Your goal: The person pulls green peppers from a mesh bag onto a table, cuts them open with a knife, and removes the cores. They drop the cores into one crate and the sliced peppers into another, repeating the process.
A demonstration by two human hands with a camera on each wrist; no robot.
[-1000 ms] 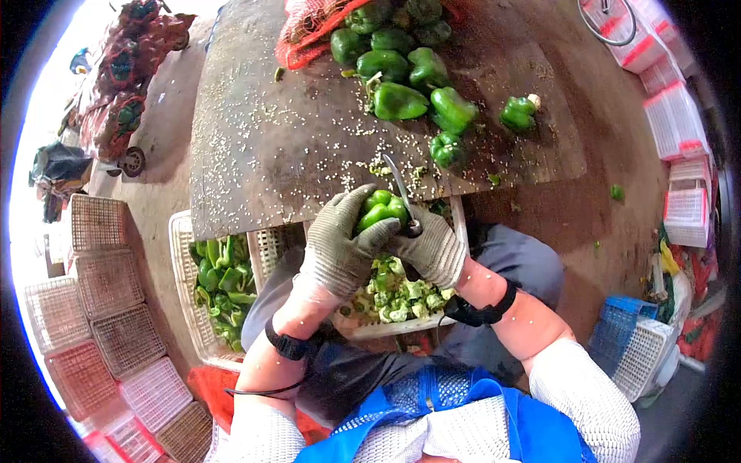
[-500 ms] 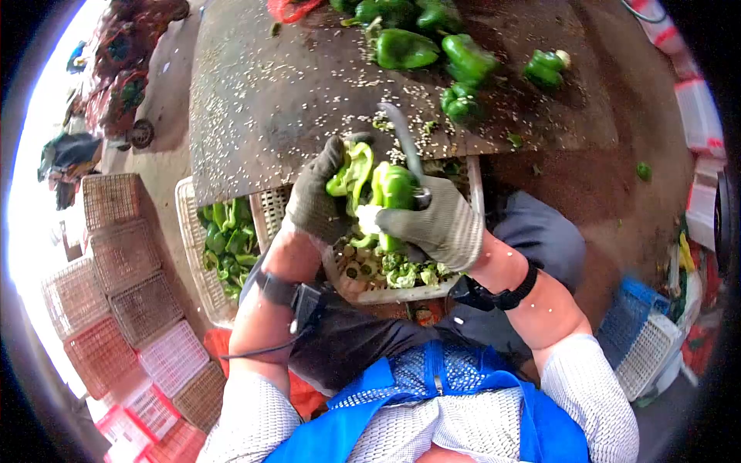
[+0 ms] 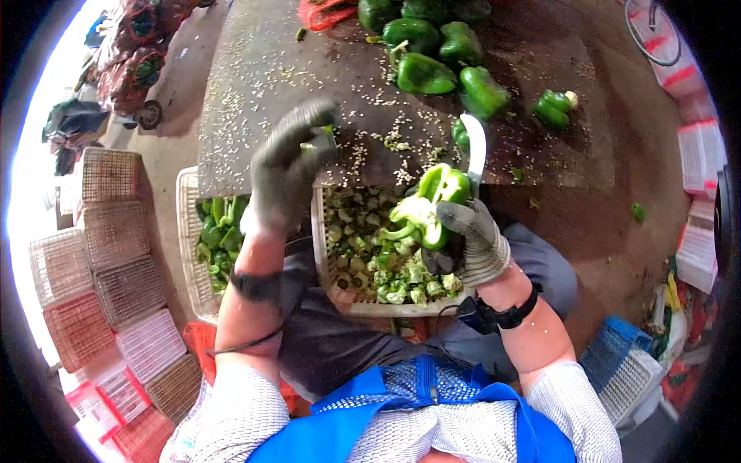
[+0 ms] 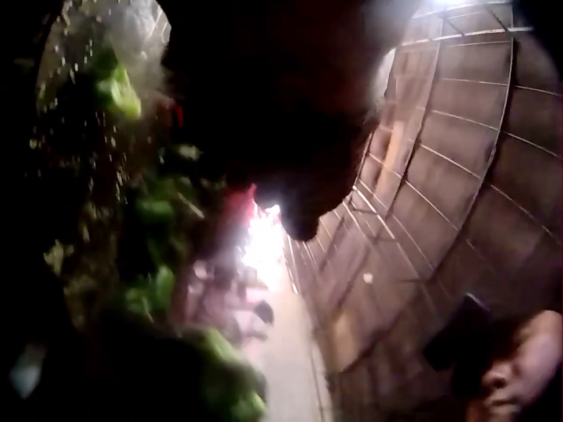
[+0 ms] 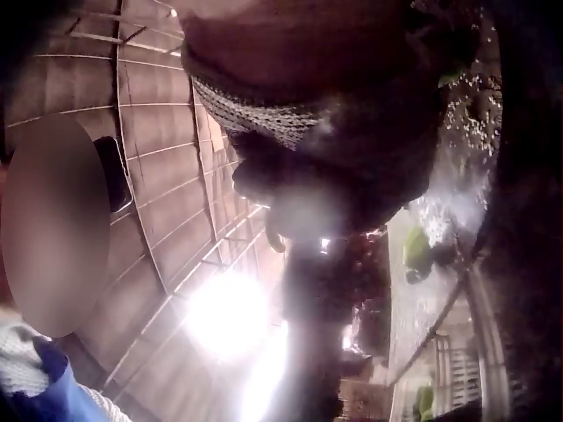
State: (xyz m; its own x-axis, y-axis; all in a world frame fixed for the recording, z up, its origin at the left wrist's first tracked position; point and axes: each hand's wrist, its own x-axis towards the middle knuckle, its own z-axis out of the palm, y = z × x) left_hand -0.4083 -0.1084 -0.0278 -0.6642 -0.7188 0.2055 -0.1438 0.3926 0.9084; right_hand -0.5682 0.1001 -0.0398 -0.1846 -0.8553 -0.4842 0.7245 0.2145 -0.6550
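Note:
My gloved right hand (image 3: 478, 243) holds a cut-open green bell pepper (image 3: 457, 185) with its pale seed core (image 3: 417, 214) and stem showing. A curved knife (image 3: 476, 147) sticks up from the same hand, its blade pointing away from me. My gloved left hand (image 3: 289, 158), blurred, is raised over the table's near edge with bent fingers. Between thumb and fingers shows a piece of green pepper (image 3: 329, 130), mostly hidden. Below my hands stands a white crate (image 3: 370, 310) of cut-out cores. Both wrist views are dark and hide what the hands hold.
Whole green peppers (image 3: 424, 75) lie on the seed-strewn table (image 3: 255, 116), near a red mesh bag (image 3: 324, 14). A crate of pepper pieces (image 3: 187, 255) stands at the left. Stacked baskets (image 3: 123, 266) line the far left; a blue basket (image 3: 614, 347) is at the right.
My hands, together on one pepper a second ago, have come apart with the pepper opened. The left moved left and away from me; the right moved right with the cored part and knife.

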